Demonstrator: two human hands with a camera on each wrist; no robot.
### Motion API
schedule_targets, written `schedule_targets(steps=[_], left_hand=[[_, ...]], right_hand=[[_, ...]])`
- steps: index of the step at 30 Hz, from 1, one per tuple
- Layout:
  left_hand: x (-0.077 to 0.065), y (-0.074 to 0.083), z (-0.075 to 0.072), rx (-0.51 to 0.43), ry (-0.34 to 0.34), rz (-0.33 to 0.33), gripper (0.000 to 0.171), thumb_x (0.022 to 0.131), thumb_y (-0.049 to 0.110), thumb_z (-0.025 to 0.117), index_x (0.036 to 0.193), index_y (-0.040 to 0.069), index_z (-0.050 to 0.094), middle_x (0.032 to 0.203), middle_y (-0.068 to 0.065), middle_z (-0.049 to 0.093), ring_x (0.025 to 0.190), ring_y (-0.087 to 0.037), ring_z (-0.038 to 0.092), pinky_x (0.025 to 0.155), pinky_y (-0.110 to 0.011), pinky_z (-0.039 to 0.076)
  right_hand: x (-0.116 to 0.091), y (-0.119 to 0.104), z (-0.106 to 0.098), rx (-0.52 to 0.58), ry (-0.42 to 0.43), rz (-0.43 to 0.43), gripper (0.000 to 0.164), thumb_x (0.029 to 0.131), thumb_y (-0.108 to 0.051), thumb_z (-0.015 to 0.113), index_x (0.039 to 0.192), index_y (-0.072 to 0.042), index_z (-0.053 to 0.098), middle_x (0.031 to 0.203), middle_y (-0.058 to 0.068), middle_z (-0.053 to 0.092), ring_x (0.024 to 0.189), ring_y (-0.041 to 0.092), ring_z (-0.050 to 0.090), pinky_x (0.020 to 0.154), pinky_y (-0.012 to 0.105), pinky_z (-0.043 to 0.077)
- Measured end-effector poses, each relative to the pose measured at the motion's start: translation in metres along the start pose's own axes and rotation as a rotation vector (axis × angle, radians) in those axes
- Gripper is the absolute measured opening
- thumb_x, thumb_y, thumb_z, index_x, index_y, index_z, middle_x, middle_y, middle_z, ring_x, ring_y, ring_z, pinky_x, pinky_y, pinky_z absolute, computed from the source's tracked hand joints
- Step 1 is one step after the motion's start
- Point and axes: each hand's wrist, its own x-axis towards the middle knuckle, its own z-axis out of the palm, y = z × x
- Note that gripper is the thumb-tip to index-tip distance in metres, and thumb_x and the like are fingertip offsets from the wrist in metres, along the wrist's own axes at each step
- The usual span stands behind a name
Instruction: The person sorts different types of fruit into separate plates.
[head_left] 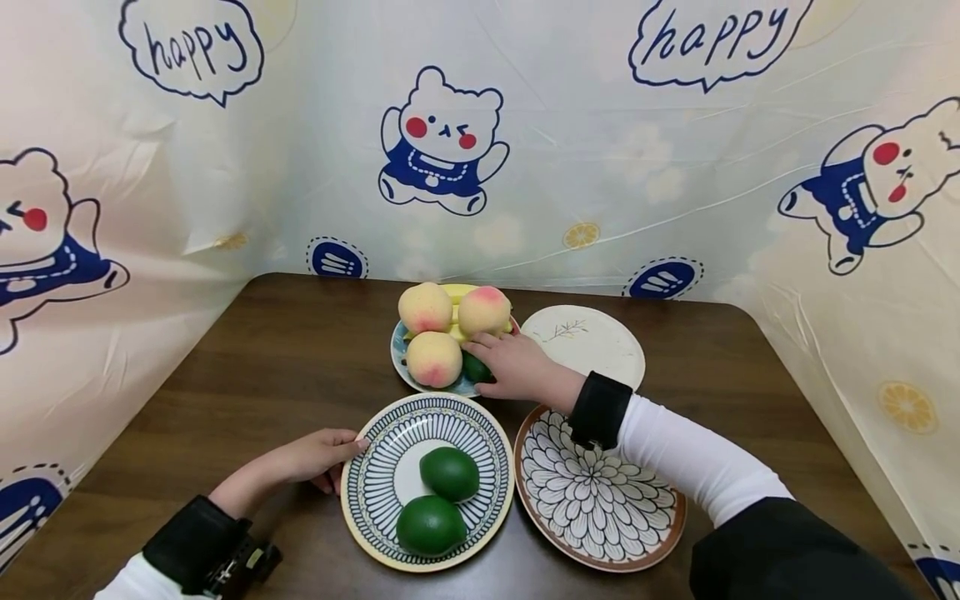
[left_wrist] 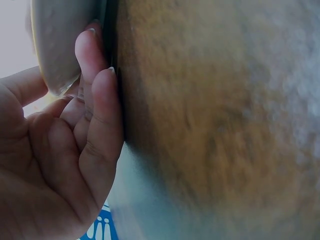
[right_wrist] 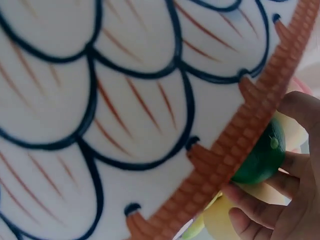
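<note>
While L hand (head_left: 318,457) pinches the rim of the striped plate (head_left: 382,467), R hand (head_left: 519,367) has fingers curled fairly narrow round 1 green fruit (head_left: 476,367) at the blue plate (head_left: 398,350)! Count: 2 more green fruits (head_left: 449,473) on the striped one, 3 peaches (head_left: 433,360) w/ bananas (head_left: 459,292) (no. unclear) on blue; 4 plates on the bench (head_left: 300,350), incl. petal plate (head_left: 592,500) & white plate (head_left: 600,342).

Up on the person's head, a camera looks forward and down across the table (head_left: 262,383); the left wrist's peers close along the left hand (head_left: 321,456); the right wrist's, very near the petal-patterned plate (head_left: 600,496), shares it and the right hand (head_left: 521,367) with that view.
</note>
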Motion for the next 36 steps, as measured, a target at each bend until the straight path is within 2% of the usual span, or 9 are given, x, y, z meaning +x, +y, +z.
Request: schedule_targets(steps=[6,19,25,32,36], left_hand=[[0.001,-0.003,0.001,0.004,0.006,-0.013,0.033,0.111,0.025,0.041,0.109,-0.001,0.061,0.068,0.005,0.06,0.063,-0.01,0.058,0.057,-0.026,0.048],[0.005,0.001,-0.003,0.034,0.023,-0.001,0.032,0.111,0.024,0.042,0.11,-0.002,0.061,0.067,0.004,0.061,0.063,-0.011,0.059,0.057,-0.028,0.049],[0.004,0.003,-0.003,0.025,0.019,-0.013,0.032,0.11,0.024,0.042,0.111,-0.003,0.061,0.067,0.005,0.061,0.063,-0.01,0.059,0.058,-0.027,0.049],[0.004,0.002,-0.002,0.019,0.015,-0.011,0.032,0.11,0.023,0.042,0.109,-0.003,0.06,0.067,0.006,0.061,0.063,-0.01,0.059,0.058,-0.026,0.048],[0.003,0.001,-0.001,0.009,0.013,-0.012,0.032,0.11,0.024,0.043,0.11,-0.004,0.06,0.068,0.006,0.062,0.063,-0.009,0.059,0.058,-0.026,0.049]], right_hand=[[0.005,-0.009,0.009,-0.051,-0.003,0.049,0.062,0.096,-0.038,0.069,0.148,-0.008,0.052,0.148,0.011,0.055,0.092,0.031,0.069,0.07,0.044,0.058],[0.012,-0.018,0.019,-0.063,0.137,0.105,0.058,0.092,-0.039,0.074,0.136,-0.006,0.053,0.126,0.015,0.055,0.079,0.031,0.066,0.06,0.042,0.056],[0.015,-0.017,0.02,-0.02,0.11,0.118,0.06,0.094,-0.037,0.074,0.139,-0.004,0.052,0.125,0.015,0.055,0.084,0.033,0.065,0.066,0.042,0.057],[0.017,-0.019,0.021,0.084,0.085,0.139,0.058,0.095,-0.032,0.073,0.14,-0.004,0.049,0.126,0.017,0.056,0.093,0.035,0.063,0.076,0.042,0.057],[0.019,-0.021,0.022,0.126,0.064,0.158,0.055,0.095,-0.027,0.071,0.14,-0.002,0.05,0.125,0.02,0.055,0.095,0.035,0.063,0.076,0.043,0.057]])
